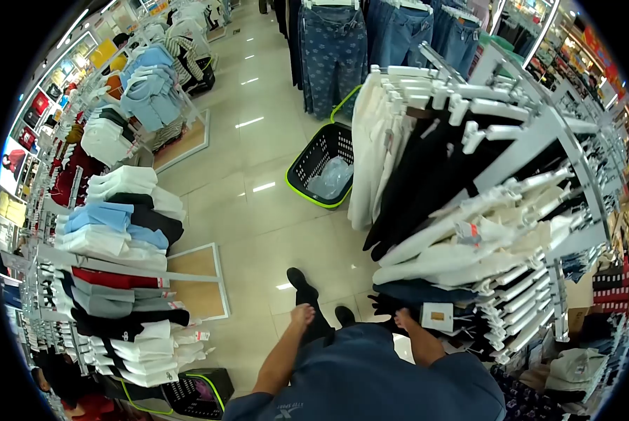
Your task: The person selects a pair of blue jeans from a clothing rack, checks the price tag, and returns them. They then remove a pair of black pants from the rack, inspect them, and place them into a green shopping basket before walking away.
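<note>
My left hand (302,316) hangs in front of my body over the floor, its fingers curled, with nothing visible in it. My right hand (403,319) is closed at the near end of the right-hand rack, against dark fabric (384,306). Whether it grips that fabric is hidden. Beside it, a white tag (437,317) with a gold patch lies over dark garments. Just beyond, dark blue trousers (426,292) and cream trousers (426,270) hang on white hangers.
A black basket with a green rim (302,188) stands on the tiled floor (251,210), holding clear plastic. Another basket (201,394) is at lower left. Racks of folded-over shirts (121,238) line the left side. Jeans (334,56) hang ahead. A metal rack frame (574,151) rises at right.
</note>
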Action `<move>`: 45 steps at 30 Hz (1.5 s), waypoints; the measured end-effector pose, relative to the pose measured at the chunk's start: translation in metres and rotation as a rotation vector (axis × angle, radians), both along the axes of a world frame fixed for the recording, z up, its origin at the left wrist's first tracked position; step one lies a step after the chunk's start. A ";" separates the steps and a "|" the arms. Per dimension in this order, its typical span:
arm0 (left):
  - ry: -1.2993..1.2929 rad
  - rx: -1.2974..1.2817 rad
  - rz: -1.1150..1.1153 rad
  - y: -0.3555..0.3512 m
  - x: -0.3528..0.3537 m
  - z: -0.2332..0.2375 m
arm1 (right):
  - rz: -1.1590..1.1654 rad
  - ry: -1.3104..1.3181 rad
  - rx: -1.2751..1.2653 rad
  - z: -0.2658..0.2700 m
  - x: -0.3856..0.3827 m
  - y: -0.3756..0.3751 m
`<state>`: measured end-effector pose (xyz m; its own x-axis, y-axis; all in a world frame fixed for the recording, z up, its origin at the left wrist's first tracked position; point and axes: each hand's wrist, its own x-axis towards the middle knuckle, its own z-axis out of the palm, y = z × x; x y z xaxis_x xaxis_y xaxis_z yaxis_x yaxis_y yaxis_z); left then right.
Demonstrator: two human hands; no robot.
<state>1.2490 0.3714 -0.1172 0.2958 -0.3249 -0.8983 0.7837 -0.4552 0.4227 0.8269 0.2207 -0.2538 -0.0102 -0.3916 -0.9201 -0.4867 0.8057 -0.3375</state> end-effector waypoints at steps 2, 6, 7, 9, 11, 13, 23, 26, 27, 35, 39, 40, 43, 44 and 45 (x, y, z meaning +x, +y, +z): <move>0.206 -0.032 0.009 -0.012 -0.011 -0.036 | -0.023 0.075 0.014 0.024 0.009 0.008; 0.384 -0.126 -0.146 -0.053 0.049 -0.028 | -0.238 0.072 0.139 0.121 0.081 0.009; 0.467 -0.118 -0.009 -0.069 0.105 -0.025 | -0.303 0.052 0.129 0.138 0.125 0.013; 0.157 -0.026 0.076 -0.090 0.170 -0.038 | -0.305 0.063 0.074 0.171 0.178 -0.002; -0.098 -0.049 -0.020 -0.103 0.231 -0.016 | -0.294 -0.044 0.041 0.178 0.222 -0.031; -0.150 -0.091 -0.089 -0.100 0.285 0.004 | -0.049 -0.096 -0.242 0.146 0.251 -0.061; -0.052 0.317 -0.095 -0.019 0.391 -0.045 | -0.168 -0.230 -0.400 0.191 0.388 -0.158; 0.113 0.282 -0.054 -0.027 0.355 -0.042 | -0.164 -0.146 -0.284 0.160 0.385 -0.145; 0.155 0.355 -0.156 -0.033 0.346 -0.048 | -0.258 -0.131 -0.291 0.146 0.384 -0.134; -0.565 0.131 -1.070 -0.107 0.417 -0.080 | -0.284 0.219 0.189 0.157 0.436 -0.146; -0.412 0.219 -0.835 -0.202 0.479 -0.013 | -0.374 0.023 0.121 0.125 0.484 -0.237; -0.343 0.286 -0.641 -0.228 0.493 -0.015 | -0.432 -0.095 0.033 0.085 0.492 -0.266; -0.361 0.270 -0.491 -0.297 0.520 -0.005 | -0.203 -0.270 -0.347 0.103 0.538 -0.363; -0.468 0.184 -0.577 -0.319 0.530 -0.004 | -0.253 -0.293 -0.344 0.127 0.557 -0.391; -0.599 0.279 -0.895 -0.346 0.542 -0.007 | -0.303 -0.315 -0.346 0.150 0.574 -0.418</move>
